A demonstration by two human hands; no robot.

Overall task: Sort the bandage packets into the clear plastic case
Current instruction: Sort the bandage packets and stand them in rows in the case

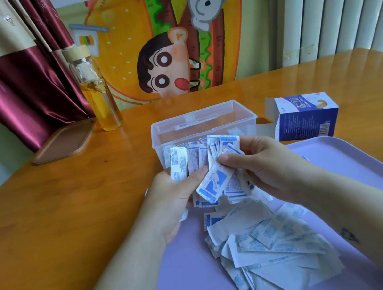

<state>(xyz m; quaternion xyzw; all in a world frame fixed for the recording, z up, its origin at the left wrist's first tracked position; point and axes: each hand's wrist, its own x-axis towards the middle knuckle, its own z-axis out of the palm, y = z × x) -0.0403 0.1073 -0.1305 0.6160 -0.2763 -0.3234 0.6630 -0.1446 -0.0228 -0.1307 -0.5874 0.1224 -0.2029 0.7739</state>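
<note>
A clear plastic case stands open on the wooden table, with some white-and-blue bandage packets inside along its near wall. Just in front of it, my left hand grips a bunch of bandage packets. My right hand pinches other packets in the same bunch, thumb on a blue-printed one. A loose pile of packets lies on the lilac tray below my hands.
An opened blue-and-white bandage box lies right of the case. A glass bottle of yellow liquid and a brown lid-like tray stand at the back left. A cartoon cloth hangs behind the table.
</note>
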